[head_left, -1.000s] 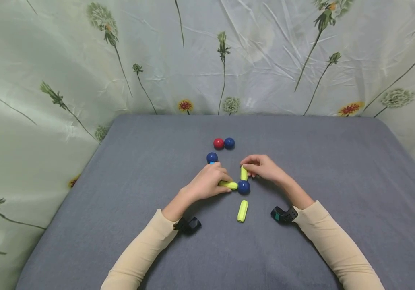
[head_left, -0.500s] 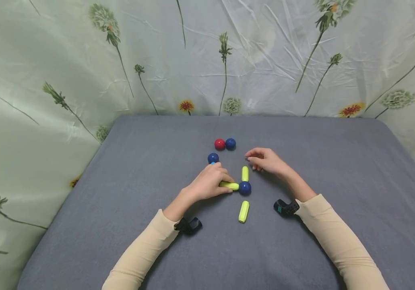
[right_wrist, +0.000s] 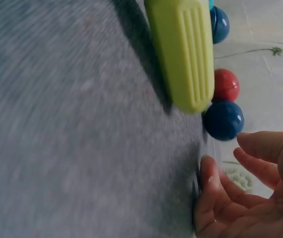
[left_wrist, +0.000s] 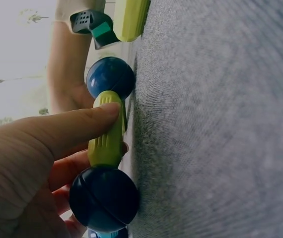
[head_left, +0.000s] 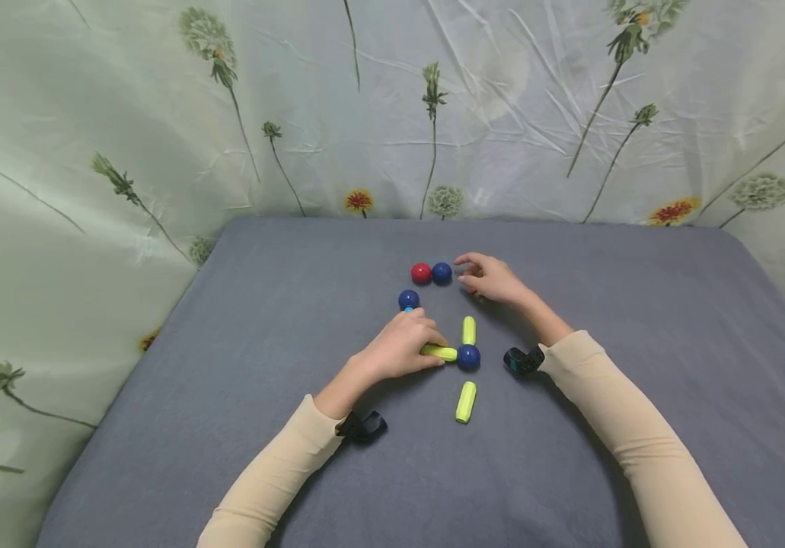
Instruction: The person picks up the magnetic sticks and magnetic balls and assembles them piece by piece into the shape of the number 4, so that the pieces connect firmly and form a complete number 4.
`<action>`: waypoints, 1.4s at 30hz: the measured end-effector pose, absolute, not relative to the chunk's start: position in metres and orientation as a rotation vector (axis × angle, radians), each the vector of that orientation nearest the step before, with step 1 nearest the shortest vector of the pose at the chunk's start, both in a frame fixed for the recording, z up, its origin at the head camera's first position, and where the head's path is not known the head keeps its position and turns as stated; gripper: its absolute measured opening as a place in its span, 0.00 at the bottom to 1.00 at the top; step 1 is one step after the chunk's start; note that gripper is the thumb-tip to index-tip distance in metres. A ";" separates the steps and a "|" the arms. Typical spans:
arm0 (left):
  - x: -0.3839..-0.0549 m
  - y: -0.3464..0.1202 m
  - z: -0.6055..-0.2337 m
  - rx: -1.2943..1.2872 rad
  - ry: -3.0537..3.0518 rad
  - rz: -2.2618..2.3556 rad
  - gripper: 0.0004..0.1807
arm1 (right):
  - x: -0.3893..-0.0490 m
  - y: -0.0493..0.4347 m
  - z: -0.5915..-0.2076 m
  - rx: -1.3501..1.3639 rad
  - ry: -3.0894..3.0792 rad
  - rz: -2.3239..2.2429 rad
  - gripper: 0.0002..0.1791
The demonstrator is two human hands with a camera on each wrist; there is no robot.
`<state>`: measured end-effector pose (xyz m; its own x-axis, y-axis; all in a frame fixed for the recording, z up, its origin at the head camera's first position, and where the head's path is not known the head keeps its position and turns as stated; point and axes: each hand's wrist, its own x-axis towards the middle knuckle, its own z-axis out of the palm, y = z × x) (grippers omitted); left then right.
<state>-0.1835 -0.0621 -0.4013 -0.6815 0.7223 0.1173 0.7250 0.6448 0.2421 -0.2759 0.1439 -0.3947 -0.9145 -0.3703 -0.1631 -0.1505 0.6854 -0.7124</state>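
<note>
My left hand (head_left: 402, 346) pinches a yellow-green toy rod (left_wrist: 106, 148) between thumb and fingers. A blue ball (head_left: 469, 358) sits at the rod's right end; the left wrist view shows a darker blue ball (left_wrist: 104, 198) at its other end. From the right-hand ball a second yellow rod (head_left: 469, 330) points away from me. Beyond my left hand, a blue ball (head_left: 409, 300) shows with a bit of light blue rod (head_left: 409, 309), partly covered. My right hand (head_left: 495, 280) holds nothing, its parted fingers just right of a loose blue ball (head_left: 442, 273).
A red ball (head_left: 421, 274) lies beside the loose blue one at the back. A separate yellow rod (head_left: 465, 402) rests nearer me. Grey cloth (head_left: 262, 304) covers the table, and a flower-printed curtain (head_left: 365, 114) hangs behind.
My right hand has let go of the second yellow rod and moved away from me toward the loose blue ball. The left hand keeps its hold on the first rod.
</note>
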 end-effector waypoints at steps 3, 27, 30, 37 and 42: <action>-0.183 -0.059 -0.401 -1.247 -2.852 -0.403 0.12 | -0.277 0.140 -0.394 -0.464 2.665 -1.004 0.24; -0.187 -0.043 -0.404 -1.312 -2.877 -0.492 0.13 | -0.276 0.131 -0.398 -0.537 2.768 -0.975 0.23; -0.188 -0.044 -0.404 -1.311 -2.874 -0.513 0.13 | -0.274 0.139 -0.401 -0.490 2.719 -1.035 0.23; -0.188 -0.046 -0.406 -1.299 -2.888 -0.554 0.13 | -0.265 0.153 -0.402 -0.461 2.592 -1.102 0.21; -0.187 -0.047 -0.406 -1.278 -2.868 -0.578 0.12 | -0.259 0.159 -0.405 -0.462 2.611 -1.090 0.20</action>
<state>-0.1875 -0.0466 -0.4064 -0.6782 0.7282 0.0990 0.7097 0.6140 0.3455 -0.2586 0.1587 -0.4047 -0.9115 -0.3914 -0.1266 -0.1851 0.6651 -0.7235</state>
